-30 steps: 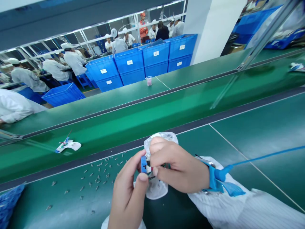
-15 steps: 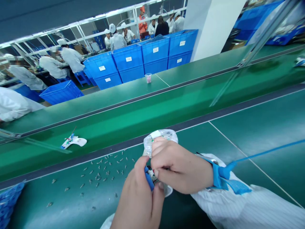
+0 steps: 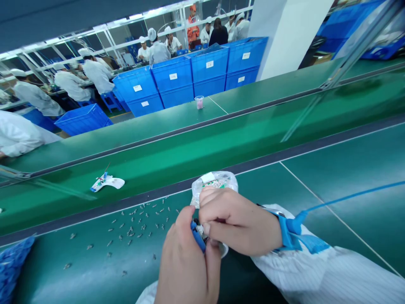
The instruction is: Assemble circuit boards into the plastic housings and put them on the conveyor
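Observation:
Close to the bench's front edge, my left hand [image 3: 189, 257] grips a small blue-and-white plastic housing [image 3: 198, 237] with dark and pale parts inside. Its white end shows below the fingers. My right hand [image 3: 238, 220] is closed over the housing's open side, thumb and fingertips pinched together; anything between them is too hidden to name. Just beyond the right knuckles lies a clear plastic bag [image 3: 226, 177] of small white and green parts. Left of my hands, many tiny metal pieces [image 3: 131, 231] are scattered on the green bench top [image 3: 82, 278].
A white gun-shaped housing [image 3: 109, 182] with wires lies on the green conveyor belt [image 3: 177, 145]. Blue bubbled packaging [image 3: 15, 266] sits at the lower left. A blue wrist cord [image 3: 351, 197] runs rightward. Across the belt are a pink-filled cup [image 3: 199, 102], blue crates [image 3: 172, 78] and seated workers.
The gun-shaped housing on the belt has moved to the right. My hands stay together at the held housing, with only a slight shift of the fingers. The view has tilted a little.

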The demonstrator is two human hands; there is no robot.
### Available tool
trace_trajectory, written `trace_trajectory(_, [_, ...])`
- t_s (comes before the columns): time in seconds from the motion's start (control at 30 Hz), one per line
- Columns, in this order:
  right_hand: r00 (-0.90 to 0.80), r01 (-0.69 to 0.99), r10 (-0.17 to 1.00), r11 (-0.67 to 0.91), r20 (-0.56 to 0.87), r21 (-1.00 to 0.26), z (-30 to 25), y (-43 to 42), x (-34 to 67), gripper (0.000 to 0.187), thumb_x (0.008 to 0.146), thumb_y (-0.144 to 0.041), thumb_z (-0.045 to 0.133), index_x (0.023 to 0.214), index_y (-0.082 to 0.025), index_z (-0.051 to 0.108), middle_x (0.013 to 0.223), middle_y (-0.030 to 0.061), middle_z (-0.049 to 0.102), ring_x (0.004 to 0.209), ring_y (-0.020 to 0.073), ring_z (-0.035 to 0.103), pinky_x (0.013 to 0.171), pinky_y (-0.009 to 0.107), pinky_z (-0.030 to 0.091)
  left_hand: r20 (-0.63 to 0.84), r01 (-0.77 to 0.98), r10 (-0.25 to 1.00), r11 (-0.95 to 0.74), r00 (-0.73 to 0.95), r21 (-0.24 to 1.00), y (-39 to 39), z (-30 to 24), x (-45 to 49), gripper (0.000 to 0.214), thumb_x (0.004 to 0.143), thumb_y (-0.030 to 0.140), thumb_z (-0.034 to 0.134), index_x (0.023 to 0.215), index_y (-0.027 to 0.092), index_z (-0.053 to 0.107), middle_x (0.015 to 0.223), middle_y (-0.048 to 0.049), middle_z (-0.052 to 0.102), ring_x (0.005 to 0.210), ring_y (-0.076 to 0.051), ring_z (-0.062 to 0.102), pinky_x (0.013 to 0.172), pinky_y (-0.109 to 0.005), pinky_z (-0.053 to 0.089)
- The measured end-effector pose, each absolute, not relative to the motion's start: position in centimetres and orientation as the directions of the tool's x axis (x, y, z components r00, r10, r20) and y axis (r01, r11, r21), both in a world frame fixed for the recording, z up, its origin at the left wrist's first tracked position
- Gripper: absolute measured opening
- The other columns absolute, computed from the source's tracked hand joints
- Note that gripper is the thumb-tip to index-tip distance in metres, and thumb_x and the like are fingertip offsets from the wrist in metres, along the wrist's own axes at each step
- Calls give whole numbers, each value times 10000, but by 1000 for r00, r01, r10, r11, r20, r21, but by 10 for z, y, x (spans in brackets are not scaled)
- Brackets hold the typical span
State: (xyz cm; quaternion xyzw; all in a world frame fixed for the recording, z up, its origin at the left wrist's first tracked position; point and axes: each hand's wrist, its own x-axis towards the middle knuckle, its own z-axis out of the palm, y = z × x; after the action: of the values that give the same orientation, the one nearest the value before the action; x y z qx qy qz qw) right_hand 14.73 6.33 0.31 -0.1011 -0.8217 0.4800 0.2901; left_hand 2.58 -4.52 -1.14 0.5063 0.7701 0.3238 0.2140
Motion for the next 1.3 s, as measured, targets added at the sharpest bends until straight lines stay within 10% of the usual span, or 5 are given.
trace_trajectory(0.4, [-847,-102,360,611,391,-785,5,68,149,294,775,-125,364,520,-193,234,474,-15,408,538,116,408,644,292,336,102,723,887,294,-450,625,-45,-15,40,451,768,401,518,1176,211,489,870,-137,646,733,-331,629,653,-434,474])
trace_trajectory(0.7, [-896,49,404,500,183,-864,4,83,159,273,808,-169,435,543,-157,498,547,-11,520,589,109,483,630,248,370,-49,644,941,266,-334,717,-39,-7,39,571,816,424,456,1336,203,372,1006,-129,631,900,-321,599,773,-444,433])
trace_trajectory(0.87, [-309,493,946,250,101,-834,-12,123,182,264,801,-273,454,630,-155,617,643,28,613,648,162,553,608,267,375,-46,675,926,306,-374,672,-33,-4,10,648,831,481,444,1407,223,297,1189,-125,552,961,-283,578,752,-408,450])
trace_trajectory(1.03, [129,682,990,-48,55,-730,-31,158,202,378,813,-302,454,1081,-120,649,976,113,682,911,260,610,750,326,430,-247,830,912,402,-327,386,19,-29,-57,579,880,471,420,1393,208,363,1227,-135,552,1076,-282,558,866,-411,439])
trace_trajectory(1.3, [-377,634,924,211,-59,-744,-37,151,198,434,836,-412,463,1125,-141,642,1089,95,669,1007,266,610,844,350,465,-218,682,709,705,-671,196,133,-85,-148,416,884,386,537,1234,161,506,1279,-113,515,1144,-261,515,954,-506,418])
